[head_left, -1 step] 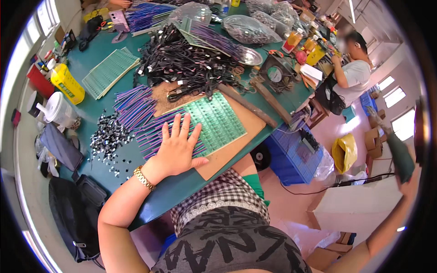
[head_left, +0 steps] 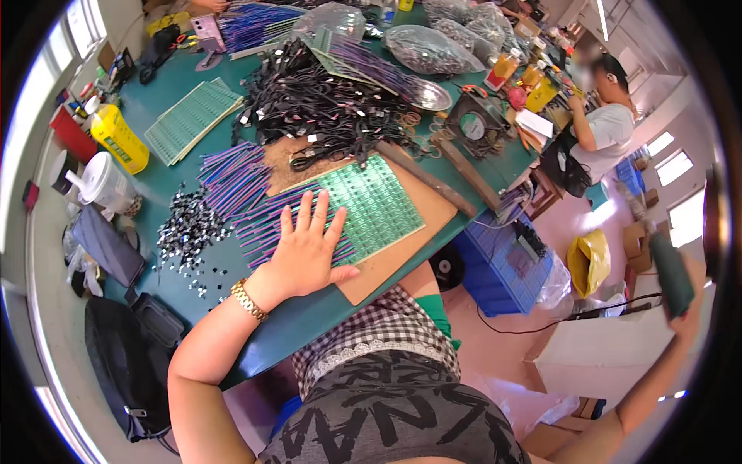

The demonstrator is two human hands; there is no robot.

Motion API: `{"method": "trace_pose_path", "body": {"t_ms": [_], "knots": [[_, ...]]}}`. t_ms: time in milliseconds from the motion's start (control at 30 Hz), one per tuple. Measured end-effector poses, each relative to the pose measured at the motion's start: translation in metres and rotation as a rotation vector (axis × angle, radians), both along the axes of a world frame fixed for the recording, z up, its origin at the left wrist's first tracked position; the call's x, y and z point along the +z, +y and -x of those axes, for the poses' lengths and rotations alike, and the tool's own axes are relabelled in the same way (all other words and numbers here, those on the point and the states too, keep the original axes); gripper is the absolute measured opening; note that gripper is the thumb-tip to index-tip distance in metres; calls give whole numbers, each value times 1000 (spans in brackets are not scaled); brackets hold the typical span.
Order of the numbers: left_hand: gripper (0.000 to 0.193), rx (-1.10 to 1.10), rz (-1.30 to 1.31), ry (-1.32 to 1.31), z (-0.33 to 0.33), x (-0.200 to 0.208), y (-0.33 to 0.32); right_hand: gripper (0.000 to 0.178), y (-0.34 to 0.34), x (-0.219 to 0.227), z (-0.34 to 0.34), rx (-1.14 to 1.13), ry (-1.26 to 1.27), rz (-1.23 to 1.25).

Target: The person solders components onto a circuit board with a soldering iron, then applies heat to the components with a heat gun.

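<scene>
My left hand (head_left: 308,259) lies flat with fingers spread. It rests across a row of thin purple and blue wires (head_left: 259,232) and the left edge of a green circuit board panel (head_left: 380,203). The panel lies on a brown board (head_left: 438,216) at the table's near edge. Out to the far right, my right hand (head_left: 690,298) is raised, wrapped round the thick dark green handle (head_left: 671,272) of a tool. The tool's other end is a blurred greyish shape, so its kind is unclear. Most of the right hand's fingers are hard to make out.
Small dark and silvery pieces (head_left: 189,232) lie left of the wires. Beyond are a heap of black cables (head_left: 317,100), more green panels (head_left: 189,124), and two bars (head_left: 468,174). A yellow bottle (head_left: 120,138) stands left. A blue crate (head_left: 502,267) and a seated person (head_left: 607,124) are right.
The green-handled tool in my right hand has swung slightly left and its tilt has changed. My left hand stays on the wires and panel; the whole view has shifted slightly.
</scene>
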State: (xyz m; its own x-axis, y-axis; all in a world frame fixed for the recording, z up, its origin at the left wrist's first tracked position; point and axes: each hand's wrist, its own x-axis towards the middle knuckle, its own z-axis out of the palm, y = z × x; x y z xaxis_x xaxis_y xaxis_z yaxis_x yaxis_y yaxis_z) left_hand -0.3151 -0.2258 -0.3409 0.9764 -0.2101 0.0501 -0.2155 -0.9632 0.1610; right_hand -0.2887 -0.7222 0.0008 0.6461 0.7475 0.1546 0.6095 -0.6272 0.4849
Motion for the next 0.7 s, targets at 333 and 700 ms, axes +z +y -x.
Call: {"method": "trace_pose_path", "body": {"t_ms": [333, 700], "knots": [[48, 95, 234, -66, -2, 28, 27, 25, 105, -318, -67, 289, 777, -1116], [8, 716, -44, -291, -28, 4, 72, 37, 213, -362, -50, 121, 1839, -1603]]}}
